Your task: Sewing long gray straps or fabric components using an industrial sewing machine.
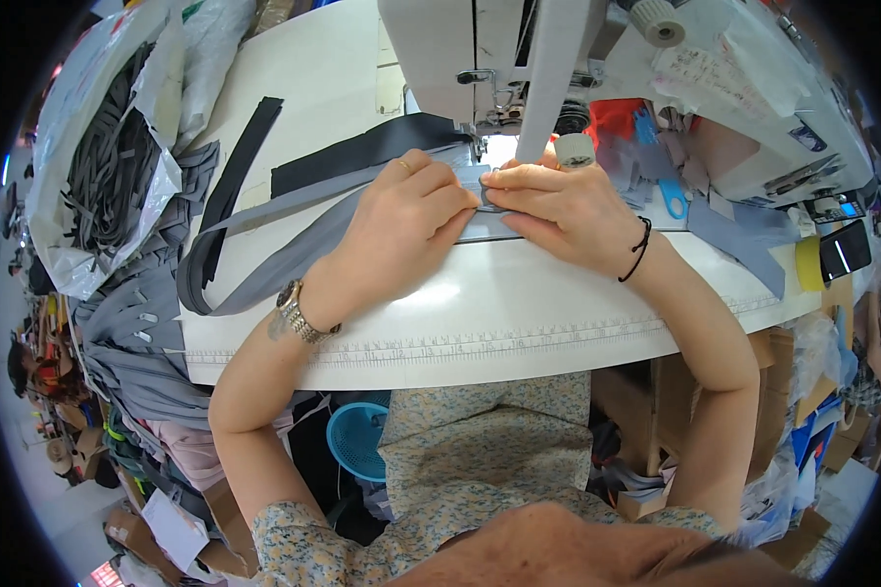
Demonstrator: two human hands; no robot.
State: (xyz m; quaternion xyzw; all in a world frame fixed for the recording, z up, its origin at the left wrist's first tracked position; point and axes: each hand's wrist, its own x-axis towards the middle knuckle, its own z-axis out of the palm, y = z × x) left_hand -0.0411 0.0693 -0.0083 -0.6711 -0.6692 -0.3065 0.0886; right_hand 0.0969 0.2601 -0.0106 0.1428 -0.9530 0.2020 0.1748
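Note:
My left hand [406, 220] and my right hand [563, 210] meet at a sewing machine [436, 68], just in front of its lit needle area. Both pinch the end of a long grey fabric strip [303, 249], the left by its left side, the right by its right. From my left hand the strip runs left across the white table and bends back in a loop. A black strip [250, 152] lies alongside that loop. Beside the needle area rests a flat black piece [352, 152]. The fingertips partly hide the fabric between them.
A plastic bag [162, 127] of dark grey strips stands at the left, above a pile of grey fabric [137, 342]. Along the table's near edge runs a printed ruler [480, 344]. Small blue-handled scissors [672, 199] and grey pieces [744, 240] lie right. A blue basket [357, 440] sits below.

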